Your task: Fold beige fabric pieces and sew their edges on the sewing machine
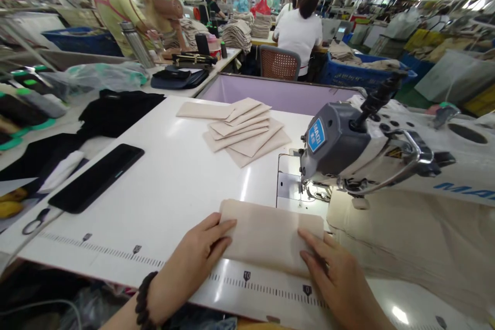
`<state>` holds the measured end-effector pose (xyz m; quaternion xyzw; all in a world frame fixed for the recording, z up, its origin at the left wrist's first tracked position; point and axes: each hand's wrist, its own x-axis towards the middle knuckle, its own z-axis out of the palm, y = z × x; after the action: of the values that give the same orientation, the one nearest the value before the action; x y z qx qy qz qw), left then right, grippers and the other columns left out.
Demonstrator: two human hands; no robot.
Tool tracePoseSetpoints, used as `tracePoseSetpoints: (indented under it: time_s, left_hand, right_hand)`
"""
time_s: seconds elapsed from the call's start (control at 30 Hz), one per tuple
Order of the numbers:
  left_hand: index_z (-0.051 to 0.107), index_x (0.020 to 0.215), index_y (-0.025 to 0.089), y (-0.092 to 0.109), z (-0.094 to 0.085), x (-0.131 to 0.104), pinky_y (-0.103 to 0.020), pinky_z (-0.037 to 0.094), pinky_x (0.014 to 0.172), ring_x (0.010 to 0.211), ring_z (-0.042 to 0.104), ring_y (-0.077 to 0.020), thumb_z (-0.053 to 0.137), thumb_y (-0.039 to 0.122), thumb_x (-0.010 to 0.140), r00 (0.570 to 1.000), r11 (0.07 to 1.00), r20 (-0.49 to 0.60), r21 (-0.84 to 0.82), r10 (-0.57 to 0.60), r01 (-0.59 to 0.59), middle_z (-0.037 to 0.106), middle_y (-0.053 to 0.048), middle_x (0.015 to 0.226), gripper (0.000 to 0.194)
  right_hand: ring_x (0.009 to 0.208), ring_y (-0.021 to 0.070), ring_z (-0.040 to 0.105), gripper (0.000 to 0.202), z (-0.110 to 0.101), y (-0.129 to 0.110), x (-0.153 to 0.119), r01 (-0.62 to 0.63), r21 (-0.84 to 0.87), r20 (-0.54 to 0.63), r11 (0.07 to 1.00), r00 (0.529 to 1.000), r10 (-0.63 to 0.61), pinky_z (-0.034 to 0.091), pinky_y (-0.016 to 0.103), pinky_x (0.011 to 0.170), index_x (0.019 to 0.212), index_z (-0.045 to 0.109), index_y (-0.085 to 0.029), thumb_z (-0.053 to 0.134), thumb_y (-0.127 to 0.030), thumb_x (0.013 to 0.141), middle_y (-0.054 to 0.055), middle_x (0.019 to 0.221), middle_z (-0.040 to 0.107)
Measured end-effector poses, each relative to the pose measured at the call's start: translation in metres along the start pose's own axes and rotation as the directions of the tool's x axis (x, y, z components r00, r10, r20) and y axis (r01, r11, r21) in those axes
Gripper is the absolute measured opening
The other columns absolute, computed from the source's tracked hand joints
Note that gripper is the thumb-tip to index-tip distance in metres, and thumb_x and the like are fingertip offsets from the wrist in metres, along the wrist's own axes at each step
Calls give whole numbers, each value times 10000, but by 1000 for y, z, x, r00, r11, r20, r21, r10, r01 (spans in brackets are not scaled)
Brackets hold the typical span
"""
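Resting hands: left hand (201, 245) with thumb and fingertip on the left end of a beige fabric piece (266, 234), right hand (336, 268) matching it at the right end; fingers half-curled on both, and whether either one pinches the cloth, I can't tell!
Beige fabric piece: there it is, lower centre of the frame, lying on the white worktop (166, 165), just above the printed ruler scale (150, 259).
Sewing machine (336, 136): big on the right, blue badge showing, bright light by the needle.
Fabric pile (247, 131): more beige pieces, fanned out overlapping at upper centre.
Black smartphone (98, 178): left of the frame, set askew.
Beaded bracelet (144, 301): dark, on the left wrist, bottom of the frame.
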<state>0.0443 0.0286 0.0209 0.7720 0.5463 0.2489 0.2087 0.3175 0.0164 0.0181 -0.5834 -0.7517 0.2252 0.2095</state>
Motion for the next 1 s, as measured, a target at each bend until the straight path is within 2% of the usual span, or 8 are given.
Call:
tracePoseSetpoints:
  time_s: [0.13,0.27,0.37,0.63,0.83,1.0]
  left_hand:
    - [620,1023,181,-1,-7,0,-254,520,739,793,592,-143,469,185,809,995,995,66,-60,-72,76,574,-36,918,262]
    - [617,1035,181,0,-11,0,-274,497,787,832,582,-150,486,187,802,983,985,121,-90,-138,150,561,-38,955,267]
    - [608,1052,181,1,-11,1,-278,486,786,846,571,-154,475,179,810,974,977,149,-108,-169,185,554,-38,945,277]
    - [597,1065,199,4,-10,3,-272,475,769,819,561,-148,460,181,829,975,973,121,-120,-184,198,544,-27,914,273]
    - [609,989,184,8,-10,6,-267,483,743,769,559,-143,451,163,811,976,975,106,-96,-191,201,544,-29,884,239]
    - [610,960,166,9,-11,8,-279,484,750,778,563,-151,448,155,806,972,974,117,-72,-204,213,543,-32,873,224]
  right_hand:
    - [884,190,626,340,1,5,1,54,-60,28,997,998,-52,533,272,730,1101,602,-190,404,-344,871,98,942,642]
    - [893,197,628,336,1,7,1,57,-84,2,995,998,-57,538,286,733,1090,609,-200,406,-354,872,94,970,651]
    - [889,189,631,331,1,8,1,59,-75,32,995,998,-57,540,279,732,1097,605,-209,409,-356,875,85,975,654]
    - [974,230,610,361,2,15,-1,45,-174,12,984,999,-43,545,334,759,1126,593,-218,403,-394,875,79,1007,663]
    - [957,214,619,356,2,20,1,120,-225,33,967,993,-116,549,306,755,1141,583,-206,419,-372,872,81,1055,654]
    - [990,244,600,365,3,22,1,134,-269,34,954,991,-130,555,324,748,1140,587,-194,429,-376,865,102,1071,644]
